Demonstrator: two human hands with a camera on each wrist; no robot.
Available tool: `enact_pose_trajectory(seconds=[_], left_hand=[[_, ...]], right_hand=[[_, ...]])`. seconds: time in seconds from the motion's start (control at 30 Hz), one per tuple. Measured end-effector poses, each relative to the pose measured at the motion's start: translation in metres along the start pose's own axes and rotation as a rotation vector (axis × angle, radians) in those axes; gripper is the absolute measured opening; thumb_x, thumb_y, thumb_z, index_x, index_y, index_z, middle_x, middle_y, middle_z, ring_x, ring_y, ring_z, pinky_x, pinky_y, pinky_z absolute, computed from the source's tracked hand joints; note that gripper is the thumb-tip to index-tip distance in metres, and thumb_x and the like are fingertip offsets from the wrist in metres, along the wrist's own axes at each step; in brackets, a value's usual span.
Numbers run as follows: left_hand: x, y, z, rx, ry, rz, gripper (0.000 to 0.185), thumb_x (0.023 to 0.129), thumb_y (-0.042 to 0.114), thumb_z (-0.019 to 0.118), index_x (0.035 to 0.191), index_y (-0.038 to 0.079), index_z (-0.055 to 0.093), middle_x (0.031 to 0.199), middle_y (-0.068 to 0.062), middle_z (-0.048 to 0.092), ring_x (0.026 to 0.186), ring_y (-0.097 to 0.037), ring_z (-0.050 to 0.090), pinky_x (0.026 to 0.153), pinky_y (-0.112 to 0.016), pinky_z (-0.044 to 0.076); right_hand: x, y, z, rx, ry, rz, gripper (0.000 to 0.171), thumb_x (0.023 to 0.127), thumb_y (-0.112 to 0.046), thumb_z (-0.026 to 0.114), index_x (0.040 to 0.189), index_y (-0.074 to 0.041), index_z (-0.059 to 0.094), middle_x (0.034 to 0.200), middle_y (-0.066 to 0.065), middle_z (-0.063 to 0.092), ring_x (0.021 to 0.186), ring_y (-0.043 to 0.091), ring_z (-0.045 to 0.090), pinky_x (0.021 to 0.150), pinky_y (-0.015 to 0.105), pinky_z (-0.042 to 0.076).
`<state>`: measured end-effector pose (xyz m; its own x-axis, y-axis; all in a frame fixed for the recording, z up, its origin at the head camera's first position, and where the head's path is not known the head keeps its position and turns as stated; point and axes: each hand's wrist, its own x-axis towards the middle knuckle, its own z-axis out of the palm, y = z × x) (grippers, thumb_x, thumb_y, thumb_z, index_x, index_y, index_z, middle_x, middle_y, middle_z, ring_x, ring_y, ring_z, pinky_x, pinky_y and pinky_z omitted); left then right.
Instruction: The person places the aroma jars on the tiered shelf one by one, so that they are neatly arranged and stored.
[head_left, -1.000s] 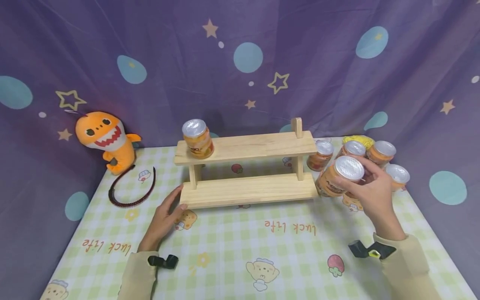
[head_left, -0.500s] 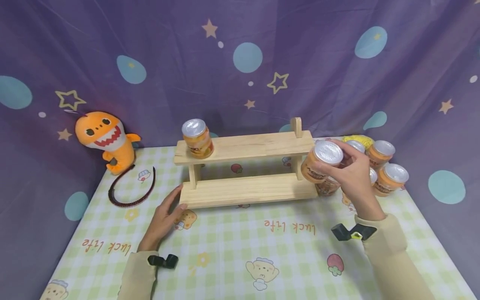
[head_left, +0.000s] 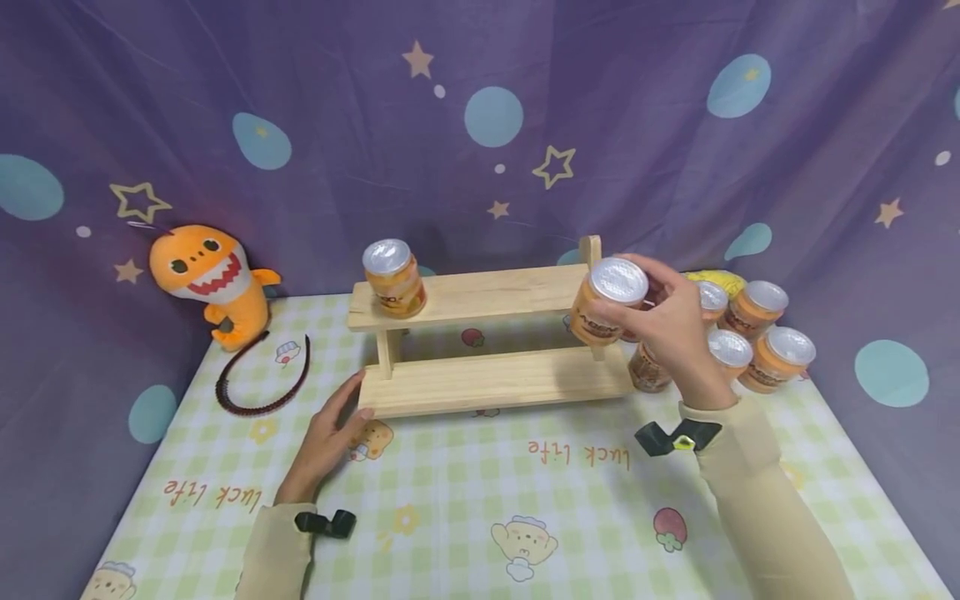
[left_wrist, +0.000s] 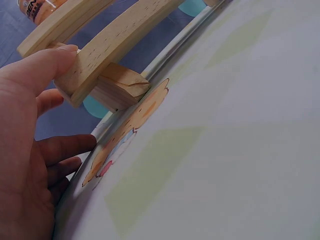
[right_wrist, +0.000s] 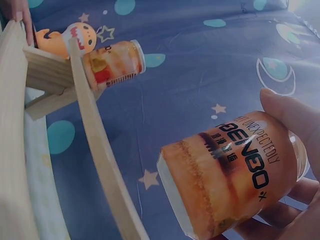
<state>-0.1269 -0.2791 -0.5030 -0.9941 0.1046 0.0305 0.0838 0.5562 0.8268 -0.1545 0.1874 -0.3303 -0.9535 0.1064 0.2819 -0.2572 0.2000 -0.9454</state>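
Observation:
My right hand point(head_left: 671, 333) grips an orange can point(head_left: 596, 321) with a silver lid, thumb on one side and fingers round the other. The can is in front of the right end of the two-tier wooden shelf's upper board point(head_left: 510, 292); in the right wrist view its label point(right_wrist: 240, 150) and pale base are in sight, apart from the boards. At the lower board's left end, my left hand point(head_left: 326, 433) holds the corner between thumb point(left_wrist: 62, 60) and index finger, its other fingers loose below. A second can point(head_left: 397, 283) stands upright on the upper board's left end.
Several more cans point(head_left: 776, 358) stand on the table right of the shelf, a yellow item point(head_left: 716, 281) behind them. An orange shark plush point(head_left: 217, 279) leans on the curtain at left, a dark headband point(head_left: 258, 408) before it. A checked cloth point(head_left: 450, 500) covers the table.
My right hand has lifted the can from beside the other cans and carried it left and up to the shelf's right end. The left hand stays at the lower board's corner.

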Motion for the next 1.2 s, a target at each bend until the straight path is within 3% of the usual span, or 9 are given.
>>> enact_pose_trajectory(seconds=[0.47,0.8,1.2], left_hand=[[0.001,-0.002,0.002,0.002,-0.003,-0.005,0.064,0.1,0.035,0.062,0.156,0.036,0.032,0.166,-0.008,0.03,0.154,-0.037,0.025,0.124,-0.062,0.02],[0.001,-0.001,0.001,0.005,0.005,-0.001,0.064,0.1,0.034,0.062,0.157,0.033,0.033,0.166,-0.007,0.03,0.154,-0.037,0.026,0.124,-0.061,0.021],[0.001,-0.001,0.001,0.0,0.005,-0.007,0.064,0.1,0.034,0.062,0.156,0.034,0.033,0.166,-0.008,0.03,0.154,-0.037,0.026,0.124,-0.06,0.02]], right_hand=[[0.025,-0.013,0.033,0.122,-0.056,-0.03,0.054,0.073,-0.004,0.087,0.123,-0.004,0.068,0.099,-0.012,0.073,0.088,0.006,0.066,0.075,0.015,0.055],[0.042,-0.018,0.065,0.102,-0.098,-0.018,0.056,0.072,-0.016,0.09,0.124,-0.008,0.068,0.111,0.003,0.073,0.093,0.009,0.067,0.082,0.021,0.055],[0.059,-0.018,0.096,0.085,-0.138,-0.046,0.056,0.074,-0.014,0.088,0.125,-0.007,0.068,0.119,0.014,0.071,0.098,0.011,0.068,0.087,0.025,0.058]])
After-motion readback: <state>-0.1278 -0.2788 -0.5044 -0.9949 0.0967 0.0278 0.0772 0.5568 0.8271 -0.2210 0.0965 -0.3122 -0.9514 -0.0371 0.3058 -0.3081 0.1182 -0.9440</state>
